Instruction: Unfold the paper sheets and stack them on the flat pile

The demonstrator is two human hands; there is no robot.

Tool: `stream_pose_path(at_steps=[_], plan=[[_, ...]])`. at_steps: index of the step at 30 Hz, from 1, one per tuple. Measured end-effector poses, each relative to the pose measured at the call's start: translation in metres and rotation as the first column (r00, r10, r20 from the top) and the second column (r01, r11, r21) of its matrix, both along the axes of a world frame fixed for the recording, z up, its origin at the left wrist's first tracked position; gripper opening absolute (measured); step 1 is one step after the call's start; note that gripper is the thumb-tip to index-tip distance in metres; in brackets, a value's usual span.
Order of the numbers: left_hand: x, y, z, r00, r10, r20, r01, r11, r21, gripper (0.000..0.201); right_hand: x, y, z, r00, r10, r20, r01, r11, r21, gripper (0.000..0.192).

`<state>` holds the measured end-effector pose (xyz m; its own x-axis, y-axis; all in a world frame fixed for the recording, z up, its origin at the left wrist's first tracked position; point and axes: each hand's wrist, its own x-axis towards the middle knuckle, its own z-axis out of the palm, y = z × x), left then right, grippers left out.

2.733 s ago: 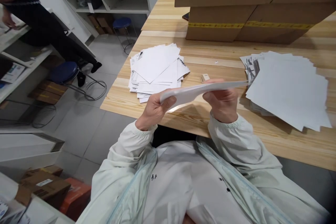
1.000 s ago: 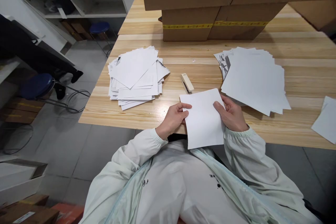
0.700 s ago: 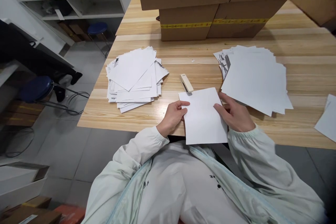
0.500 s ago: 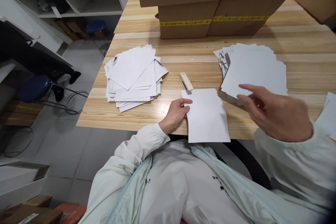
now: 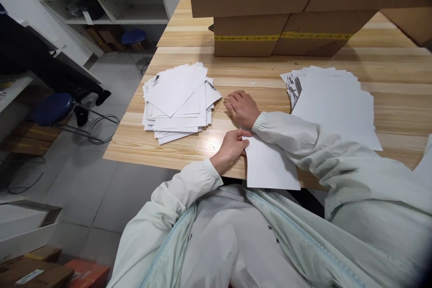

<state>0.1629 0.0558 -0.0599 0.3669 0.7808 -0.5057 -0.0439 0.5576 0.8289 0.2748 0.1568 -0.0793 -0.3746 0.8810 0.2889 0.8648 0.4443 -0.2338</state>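
Observation:
My left hand (image 5: 232, 147) pinches the upper left edge of a white sheet of paper (image 5: 272, 166) between thumb and fingers. The sheet's lower edge hangs past the front of the table. My right hand (image 5: 242, 109) is closed over the spot where the cream stapler lay, at the top edge of the sheet, and hides the stapler. Its sleeve crosses over the sheet's upper right part. A messy stack of papers (image 5: 180, 94) lies to the left of my hands. Another stack of papers (image 5: 337, 94) lies to the right, partly behind my right forearm.
Large cardboard boxes (image 5: 249, 47) with yellow tape stand at the back of the wooden table (image 5: 131, 144). More paper (image 5: 425, 162) shows at the right edge. Blue stools (image 5: 54, 108) and a person's dark-clothed legs (image 5: 64, 67) are off to the left.
My right hand has moved left from beside the right stack to the stapler and now covers it. My left hand stays on the sheet. The view has shifted slightly.

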Motion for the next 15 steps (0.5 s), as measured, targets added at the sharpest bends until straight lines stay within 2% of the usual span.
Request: stream_pose_path(at_steps=[2,4,7,9,10,11,13,15], plan=[[0.001,0.001,0.001,1.000,0.000,0.003,0.000,1.000,-0.006,0.027,-0.001,-0.002,-0.002,1.000,-0.011,-0.007,0.011,1.000,-0.005,0.046],[0.000,0.001,0.002,1.000,0.002,-0.002,-0.002,1.000,-0.009,0.027,0.000,-0.001,0.006,1.000,-0.008,-0.024,0.008,1.000,0.010,0.047],[-0.013,-0.009,0.005,0.999,-0.010,-0.038,0.011,1.000,0.021,0.027,0.008,-0.007,0.036,0.994,-0.018,-0.108,0.027,0.997,0.078,0.049],[-0.032,-0.023,0.009,0.996,0.016,-0.090,-0.004,0.991,0.132,0.026,0.018,-0.025,0.064,0.977,-0.054,-0.207,0.078,0.991,0.112,0.050],[-0.044,-0.031,0.013,0.991,0.058,-0.117,-0.030,0.973,0.228,0.025,0.025,-0.039,0.077,0.962,-0.085,-0.261,0.114,0.989,0.097,0.048],[-0.056,-0.040,0.017,0.987,0.100,-0.125,-0.056,0.946,0.318,0.024,0.033,-0.056,0.089,0.939,-0.126,-0.320,0.155,0.986,0.068,0.047],[-0.080,-0.056,0.030,0.977,0.186,-0.106,-0.121,0.887,0.445,0.020,0.049,-0.092,0.101,0.868,-0.245,-0.432,0.232,0.969,-0.083,0.048],[-0.097,-0.068,0.047,0.965,0.235,-0.113,-0.134,0.819,0.558,0.018,0.062,-0.128,0.101,0.780,-0.337,-0.528,0.202,0.933,-0.297,0.052]])
